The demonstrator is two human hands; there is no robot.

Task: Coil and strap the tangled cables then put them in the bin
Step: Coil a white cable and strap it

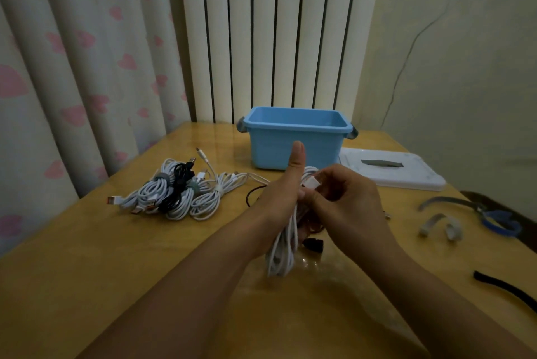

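Progress: several strapped coils (171,193) lie at centre left on the table (87,242); I see none in the blue bin (296,138) at upper centre, though its floor is partly hidden. At centre frame my left hand (279,193) grips a white cable coil (283,245), thumb up. My right hand (345,199) pinches its plug end. Spare straps (441,222) wait at right. Strapping and all binning remain, I judge.

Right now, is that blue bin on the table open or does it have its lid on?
Open. The blue bin shows its bare inner walls, and a white lid lies flat on the table beside it.
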